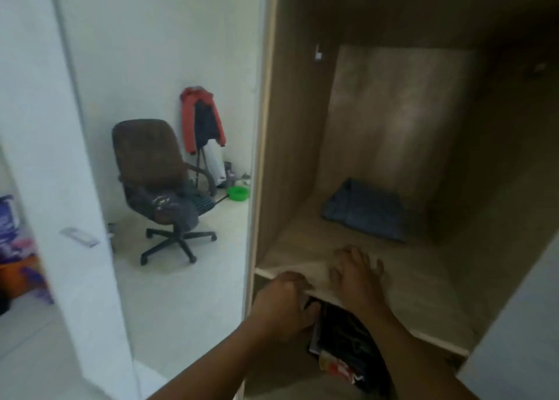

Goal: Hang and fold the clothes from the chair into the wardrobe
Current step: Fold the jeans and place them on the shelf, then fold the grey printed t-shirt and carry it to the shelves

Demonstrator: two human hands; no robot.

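The right hand [354, 271] lies spread flat on the pale wooden shelf [423, 293]. The left hand [281, 296] curls at its near edge beside a black printed garment [344, 345]; grip and print unclear

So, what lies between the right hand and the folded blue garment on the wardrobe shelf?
Nothing. In the head view, only bare shelf board separates the right hand, near the front edge, from the folded blue garment at the back.
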